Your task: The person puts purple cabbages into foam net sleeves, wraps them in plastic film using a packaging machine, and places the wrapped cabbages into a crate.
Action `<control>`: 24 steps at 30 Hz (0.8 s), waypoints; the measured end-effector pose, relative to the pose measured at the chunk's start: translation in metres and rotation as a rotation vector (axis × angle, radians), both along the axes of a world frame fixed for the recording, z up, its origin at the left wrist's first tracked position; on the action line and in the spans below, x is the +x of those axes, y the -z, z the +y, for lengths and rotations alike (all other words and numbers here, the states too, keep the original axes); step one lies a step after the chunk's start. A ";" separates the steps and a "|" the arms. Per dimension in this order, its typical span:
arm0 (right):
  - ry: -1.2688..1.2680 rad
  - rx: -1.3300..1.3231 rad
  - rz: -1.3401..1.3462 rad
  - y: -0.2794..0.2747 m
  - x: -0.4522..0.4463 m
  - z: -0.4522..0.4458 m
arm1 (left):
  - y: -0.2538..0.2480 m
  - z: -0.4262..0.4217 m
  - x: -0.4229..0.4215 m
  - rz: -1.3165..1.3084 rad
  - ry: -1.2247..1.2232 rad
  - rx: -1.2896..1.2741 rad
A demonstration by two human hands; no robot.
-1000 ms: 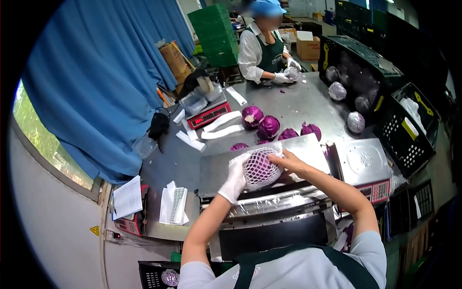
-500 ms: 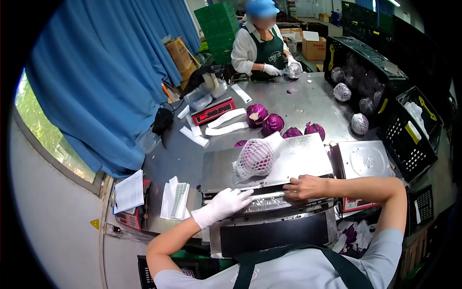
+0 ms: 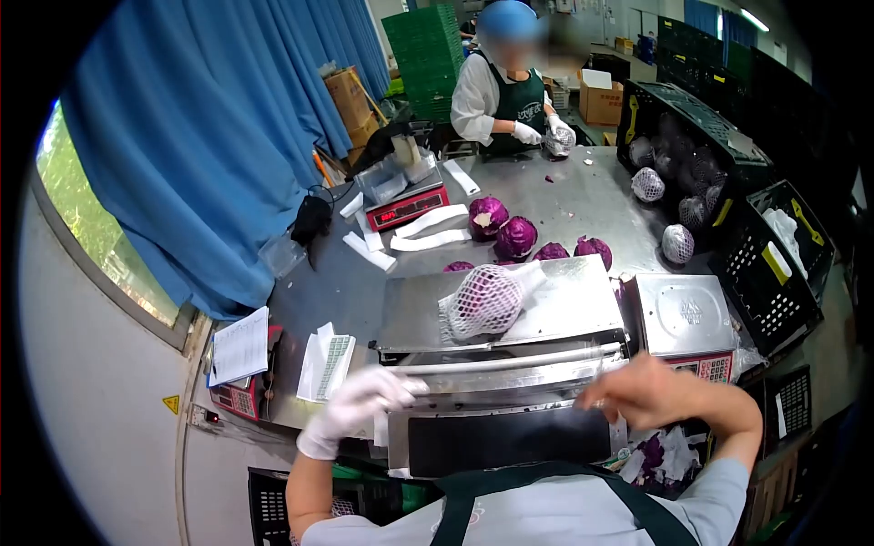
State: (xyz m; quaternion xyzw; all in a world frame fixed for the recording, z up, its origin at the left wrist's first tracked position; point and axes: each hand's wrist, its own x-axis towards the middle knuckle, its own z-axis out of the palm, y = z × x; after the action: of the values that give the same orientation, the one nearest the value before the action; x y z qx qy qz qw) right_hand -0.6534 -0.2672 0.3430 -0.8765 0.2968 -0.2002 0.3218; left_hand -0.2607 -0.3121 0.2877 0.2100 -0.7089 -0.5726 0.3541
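Clear plastic film (image 3: 496,389), hard to make out, stretches over the front of a metal wrapping machine (image 3: 410,320). My left hand (image 3: 355,409), in a white glove, is closed at the film's left side. My bare right hand (image 3: 642,393) is pinched at its right side, blurred by motion. Both hands are raised in front of the roller bar (image 3: 510,360), above a black plate (image 3: 510,441). A red cabbage in a white foam net (image 3: 487,300) lies on the machine's flat top, beyond my hands.
Several bare red cabbages (image 3: 516,237) sit behind the machine, near a red scale (image 3: 410,209) and white strips (image 3: 432,240). A second scale (image 3: 681,314) stands right, beside black crates (image 3: 769,259). Across the table, a co-worker (image 3: 510,100) holds a netted cabbage (image 3: 559,140).
Both my hands have come back from the roller towards my body and moved apart, the left one leftward and the right one rightward. The netted cabbage stays on the machine top.
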 end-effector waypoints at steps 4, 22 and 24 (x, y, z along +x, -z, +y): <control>0.219 0.011 -0.507 -0.007 0.024 -0.097 | -0.024 -0.058 -0.020 0.159 -0.410 -0.023; 0.372 0.205 -0.186 0.126 0.049 -0.156 | 0.079 -0.094 -0.087 -0.202 -0.220 0.053; 0.425 0.354 0.092 0.119 0.051 -0.098 | 0.071 -0.045 -0.079 -0.418 -0.135 0.115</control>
State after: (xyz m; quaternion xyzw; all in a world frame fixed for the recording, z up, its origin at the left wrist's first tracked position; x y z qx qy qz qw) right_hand -0.6027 -0.3647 0.2240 -0.7328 0.5186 -0.1684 0.4071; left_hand -0.3401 -0.3566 0.2169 0.3910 -0.7174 -0.5310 0.2245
